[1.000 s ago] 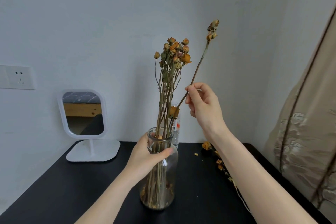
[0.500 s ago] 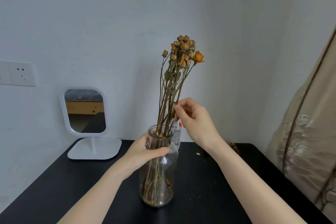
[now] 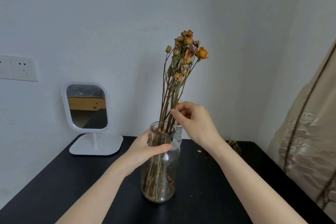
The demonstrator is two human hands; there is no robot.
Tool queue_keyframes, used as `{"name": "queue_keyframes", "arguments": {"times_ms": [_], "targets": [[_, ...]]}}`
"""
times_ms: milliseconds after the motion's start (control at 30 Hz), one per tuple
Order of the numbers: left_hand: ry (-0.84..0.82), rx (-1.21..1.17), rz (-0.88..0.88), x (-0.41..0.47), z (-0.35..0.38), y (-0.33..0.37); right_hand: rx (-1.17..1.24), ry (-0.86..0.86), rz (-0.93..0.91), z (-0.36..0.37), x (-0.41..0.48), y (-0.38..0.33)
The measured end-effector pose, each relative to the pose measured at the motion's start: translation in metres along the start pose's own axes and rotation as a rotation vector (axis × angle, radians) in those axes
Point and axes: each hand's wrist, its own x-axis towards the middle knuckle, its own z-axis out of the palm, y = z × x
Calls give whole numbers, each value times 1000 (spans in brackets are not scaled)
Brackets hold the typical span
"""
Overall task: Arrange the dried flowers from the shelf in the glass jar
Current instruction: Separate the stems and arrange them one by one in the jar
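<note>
Now stem (image 3: pixel 179 85) inside glass jar (image 3: pixel 175 169)

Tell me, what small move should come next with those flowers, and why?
Probably the right hand should let go of the stem it pinches above the jar mouth. The flowers stand in the jar, which the left hand steadies by its neck, so nothing more seems to need pushing; what looks like a sprig lies on the table to fetch.

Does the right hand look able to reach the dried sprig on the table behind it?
Probably: the right hand need only release the dried flowers; the sprig lies close behind it, unobstructed.
</note>
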Motion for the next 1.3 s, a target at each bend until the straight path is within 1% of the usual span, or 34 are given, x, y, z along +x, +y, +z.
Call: {"name": "queue_keyframes", "arguments": {"times_ms": [100,300,367,567,767,933,1100,1167,1267,1300], "targets": [[2,-5,-2,0,-1,-1,-38,-10,-2,1,-2,4],[2,2,-13,-1,-1,0,-173,-150,68,4,-7,12],[-3,-1,-11,-2,-1,1,-197,-168,74,4,-5,11],[-5,-13,-13,-3,-1,3,-122,-76,57,3,-5,7],[-5,-24,-13,-3,-1,4,-121,-68,63,0,-6,9],[12,-23,0,-6,1,5,-40,-70,92,-7,-10,12],[158,-16,44,-24,8,0,-28,-82,157,-21,-25,29],[294,-10,70,-37,14,-6,-45,-98,216,-27,-34,43],[569,9,147,-62,27,-14,-54,-116,313,-33,-52,67],[628,17,169,-70,33,-18,-52,-121,339,-35,-58,74]]}}
